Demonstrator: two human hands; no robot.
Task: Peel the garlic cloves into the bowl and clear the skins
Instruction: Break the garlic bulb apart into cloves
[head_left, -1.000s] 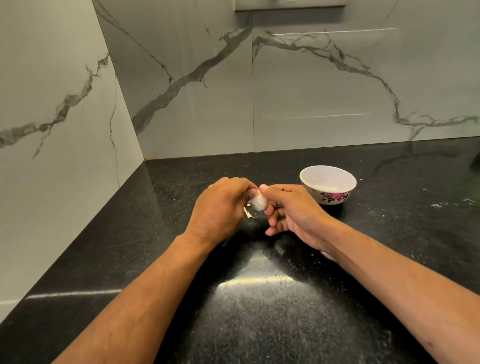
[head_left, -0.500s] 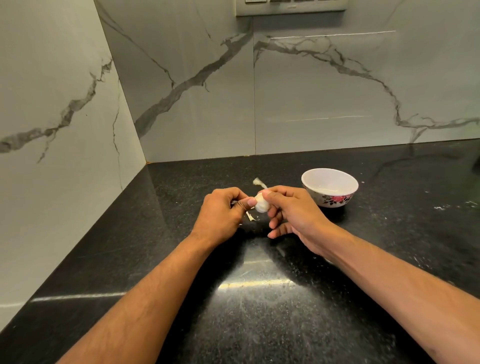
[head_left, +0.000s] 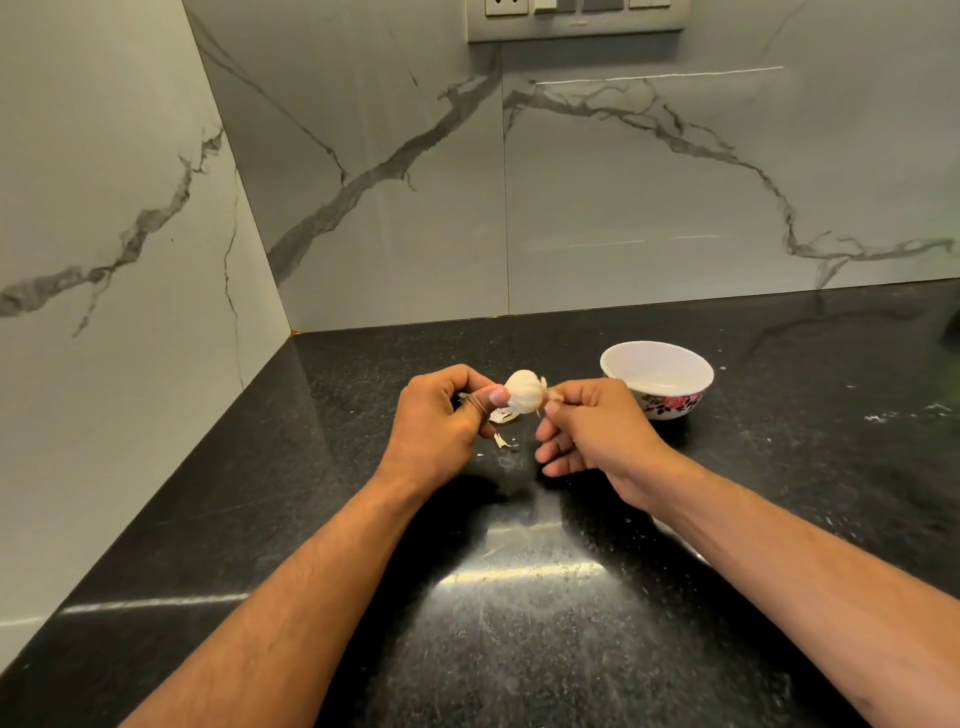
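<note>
Garlic bulb (head_left: 523, 391) is held above the desk (head_left: 571, 623) between both hands: left hand (head_left: 441, 423) grips it, right hand (head_left: 592, 431) pinches its skin. Bowl (head_left: 657, 376) stands just beside the right hand.

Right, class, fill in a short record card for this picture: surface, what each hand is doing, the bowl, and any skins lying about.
surface: black speckled countertop in a marble-tiled corner
left hand: pinches the garlic bulb with thumb and fingers
right hand: pinches the skin at the bulb's right side
bowl: white with red flower print, beyond the right hand, no cloves visible inside
skins: a few loose scraps on the counter under the hands
</note>
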